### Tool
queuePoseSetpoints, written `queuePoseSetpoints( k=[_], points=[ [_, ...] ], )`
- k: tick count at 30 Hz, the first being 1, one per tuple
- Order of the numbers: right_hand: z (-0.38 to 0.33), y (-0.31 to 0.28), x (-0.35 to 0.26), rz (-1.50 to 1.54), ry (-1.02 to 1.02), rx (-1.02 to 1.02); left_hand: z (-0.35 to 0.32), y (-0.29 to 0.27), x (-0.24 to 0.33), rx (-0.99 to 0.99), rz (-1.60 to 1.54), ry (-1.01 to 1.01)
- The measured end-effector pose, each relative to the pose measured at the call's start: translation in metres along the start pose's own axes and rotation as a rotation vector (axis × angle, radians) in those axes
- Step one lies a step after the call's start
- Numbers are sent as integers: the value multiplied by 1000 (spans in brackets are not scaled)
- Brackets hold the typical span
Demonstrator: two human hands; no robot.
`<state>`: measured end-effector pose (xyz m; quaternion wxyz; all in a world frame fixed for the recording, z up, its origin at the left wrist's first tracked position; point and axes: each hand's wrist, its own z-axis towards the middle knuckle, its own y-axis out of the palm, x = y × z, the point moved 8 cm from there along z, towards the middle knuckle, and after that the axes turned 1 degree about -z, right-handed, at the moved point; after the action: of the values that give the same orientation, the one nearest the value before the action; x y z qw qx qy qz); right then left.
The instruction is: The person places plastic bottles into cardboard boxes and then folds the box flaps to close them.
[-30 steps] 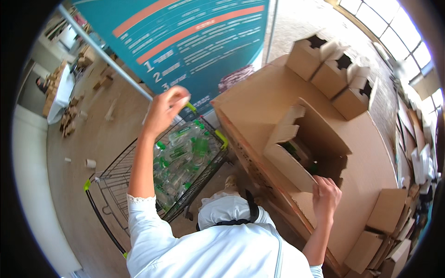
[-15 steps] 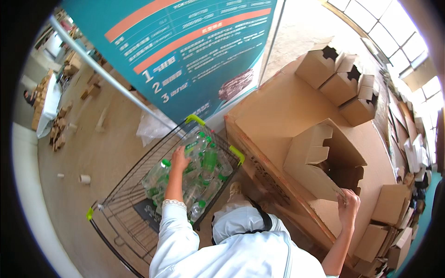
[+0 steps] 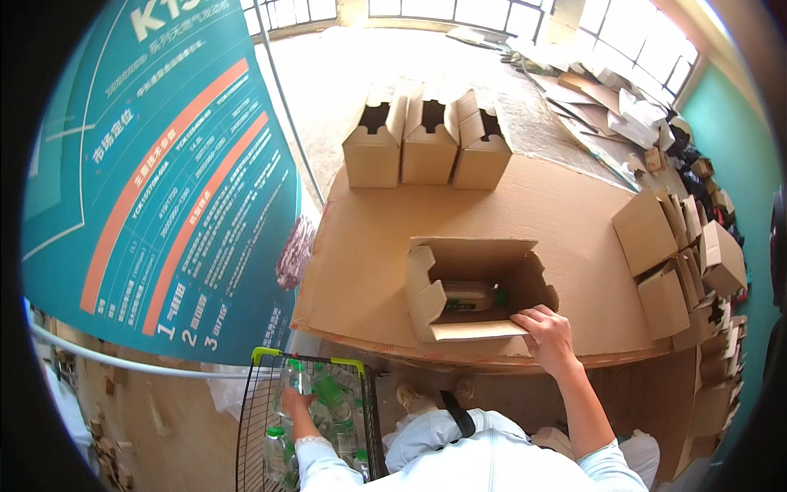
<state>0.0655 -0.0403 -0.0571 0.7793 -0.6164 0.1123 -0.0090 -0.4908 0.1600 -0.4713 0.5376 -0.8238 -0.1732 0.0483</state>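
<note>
An open cardboard box (image 3: 416,297) stands on the large cardboard-topped surface in front of me, and a plastic bottle with a green cap (image 3: 469,297) lies on its side inside. My right hand (image 3: 548,334) pinches the box's near rim at its right corner. Down to the left, a wire shopping cart (image 3: 370,426) holds several clear bottles with green caps (image 3: 332,398). In the cart my left hand (image 3: 297,403) has its fingers closed around a clear bottle (image 3: 295,375) standing near the far end; part of the grip is hidden.
Three open cardboard boxes (image 3: 430,148) stand in a row at the back of the cardboard surface (image 3: 557,213). More boxes (image 3: 656,238) are stacked at the right. A tall teal banner (image 3: 172,189) rises at the left, behind the cart.
My view has swung to the right, so the cart now sits lower left and the open box nearer the middle. The bottle inside the box has come into sight. Both hands keep their places.
</note>
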Motion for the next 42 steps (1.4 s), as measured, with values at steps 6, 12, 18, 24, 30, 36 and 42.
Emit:
queuePoseSetpoints(
  k=[6,12,18,24,30,36,42],
  points=[
    [1,1,4,-4,-56,-23,-65,-31,-39,-286,-791,-125],
    [0,6,8,-32,-107,-22,-199,-165,43,81,-1783,174],
    [-1,11,4,-27,-234,-64,-296,-324,269,-304,-1995,1162],
    [-1,-8,16,214,-254,-36,-389,-333,462,-139,-1018,1356],
    [-11,-13,48,152,-204,77,-383,-233,530,-402,183,1356],
    [-15,0,44,232,-209,15,-335,-93,523,-609,1049,1328],
    [-19,1,47,250,-203,44,-328,-67,514,-557,992,1323]
  ],
)
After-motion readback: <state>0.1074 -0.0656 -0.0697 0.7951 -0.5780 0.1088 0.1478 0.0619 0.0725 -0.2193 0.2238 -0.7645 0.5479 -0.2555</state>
